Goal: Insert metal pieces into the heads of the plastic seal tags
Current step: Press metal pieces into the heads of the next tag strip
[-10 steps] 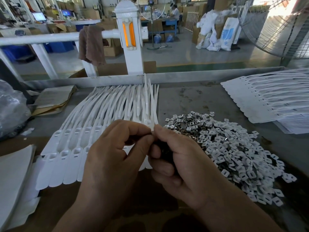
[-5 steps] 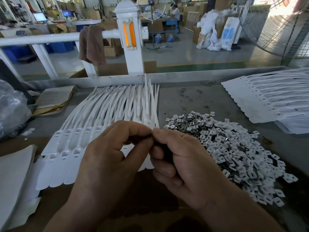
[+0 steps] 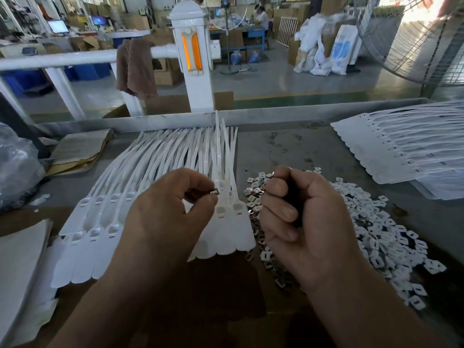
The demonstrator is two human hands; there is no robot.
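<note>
Half a sec before, both hands met at frame centre; now they had parted. Over the tags (image 3: 100,209) at centre-left, the L hand (image 3: 165,222) pinched one metal piece (image 3: 214,191) btw thumb & forefinger, just above a tag head, so it looked ready to insert but wasn't seated yet. The R hand (image 3: 308,222), centre-right by the pile (image 3: 376,222), was curled in a fist w/ something dark inside, couldn't tell what. No brand or writing was legible, incl. on the spare tags (image 3: 401,151) upper right.
</note>
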